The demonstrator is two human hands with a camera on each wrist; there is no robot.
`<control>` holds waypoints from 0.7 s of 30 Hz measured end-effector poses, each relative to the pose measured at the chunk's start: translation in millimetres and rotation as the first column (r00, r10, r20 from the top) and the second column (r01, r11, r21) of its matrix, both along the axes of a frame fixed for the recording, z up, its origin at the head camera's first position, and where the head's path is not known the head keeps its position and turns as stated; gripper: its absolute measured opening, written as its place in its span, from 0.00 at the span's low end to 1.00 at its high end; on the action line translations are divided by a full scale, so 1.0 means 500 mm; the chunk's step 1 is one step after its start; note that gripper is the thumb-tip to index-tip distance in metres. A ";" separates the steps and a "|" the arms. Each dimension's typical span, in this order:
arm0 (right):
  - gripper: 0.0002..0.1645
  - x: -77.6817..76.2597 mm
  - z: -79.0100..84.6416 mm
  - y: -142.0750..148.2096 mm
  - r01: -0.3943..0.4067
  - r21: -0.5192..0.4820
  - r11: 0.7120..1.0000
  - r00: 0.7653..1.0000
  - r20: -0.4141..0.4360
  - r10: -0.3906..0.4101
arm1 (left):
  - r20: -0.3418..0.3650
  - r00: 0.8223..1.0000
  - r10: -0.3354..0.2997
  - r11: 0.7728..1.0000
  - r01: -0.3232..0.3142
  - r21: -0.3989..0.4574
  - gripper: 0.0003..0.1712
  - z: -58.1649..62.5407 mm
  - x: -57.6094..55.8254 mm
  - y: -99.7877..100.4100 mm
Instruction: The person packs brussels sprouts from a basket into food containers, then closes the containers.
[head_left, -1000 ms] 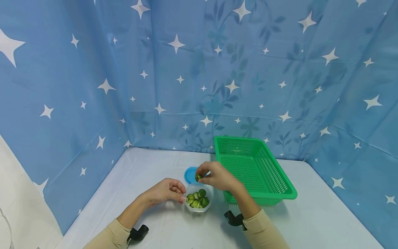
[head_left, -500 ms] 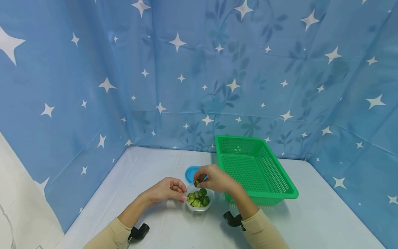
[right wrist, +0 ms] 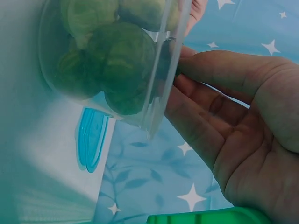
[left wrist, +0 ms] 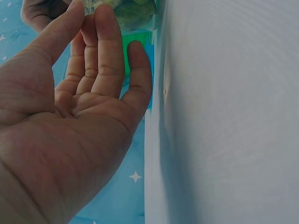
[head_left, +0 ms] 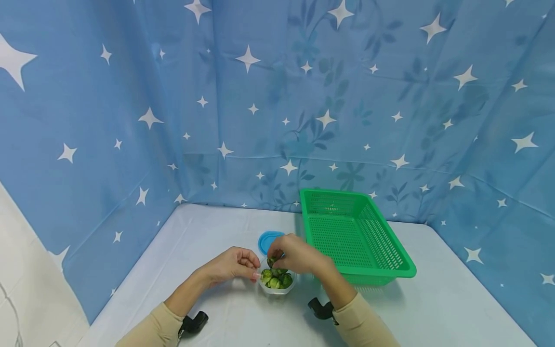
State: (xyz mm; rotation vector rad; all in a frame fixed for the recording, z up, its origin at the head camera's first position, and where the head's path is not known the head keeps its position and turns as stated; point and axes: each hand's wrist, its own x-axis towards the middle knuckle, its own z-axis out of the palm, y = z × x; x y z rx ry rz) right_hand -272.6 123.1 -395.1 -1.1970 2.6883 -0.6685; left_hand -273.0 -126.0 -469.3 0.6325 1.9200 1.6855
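Note:
Brussels sprouts (head_left: pixel 274 283) fill a small clear plastic tub (head_left: pixel 277 291) standing on the white table. At its left side my left hand (head_left: pixel 231 266) pinches the rim between thumb and fingertips, as the left wrist view also shows, with the little finger (left wrist: pixel 139 70) held apart. My right hand (head_left: pixel 298 254) is over the tub's far right part, pinching one sprout (head_left: pixel 271 261) between thumb and fingers. The right wrist view has the tub's wall (right wrist: pixel 156 107) in front of the fingertips, hiding much of that sprout.
Behind the tub lies a blue lid (head_left: pixel 266 242), partly covered by my right hand. A green perforated basket (head_left: pixel 377 271) stands to the right, close to the right forearm. Blue star-patterned curtain (head_left: pixel 251 135) hangs along the back and sides of the table.
My right hand has come down and slightly left with its sprout, from above the lid's edge to the sprouts in the tub. The left hand keeps its place at the rim.

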 end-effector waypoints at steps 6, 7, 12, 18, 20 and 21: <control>0.09 0.004 -0.002 -0.004 0.003 0.021 1.000 1.000 -0.027 -0.002 | -0.004 1.000 -0.005 1.000 0.005 -0.008 0.25 0.000 0.000 0.001; 0.09 0.005 -0.003 -0.005 0.003 0.024 1.000 1.000 -0.030 -0.002 | -0.007 1.000 -0.005 1.000 0.005 -0.008 0.25 0.000 0.000 0.001; 0.09 0.006 -0.005 -0.007 0.007 0.047 0.999 0.998 -0.063 -0.004 | -0.003 1.000 0.005 1.000 -0.005 -0.010 0.25 0.001 0.001 0.002; 0.08 0.008 -0.007 -0.010 0.022 0.049 0.999 0.998 -0.053 -0.020 | 0.001 1.000 0.008 1.000 -0.008 -0.006 0.25 0.001 0.000 0.002; 0.07 0.010 -0.005 -0.011 0.027 0.048 0.998 0.998 -0.051 -0.024 | 0.002 1.000 0.007 1.000 -0.007 -0.003 0.24 0.000 0.000 0.002; 0.06 0.010 -0.005 -0.011 0.028 0.048 0.998 0.998 -0.051 -0.025 | 0.003 1.000 0.007 1.000 -0.007 -0.002 0.24 0.000 0.000 0.002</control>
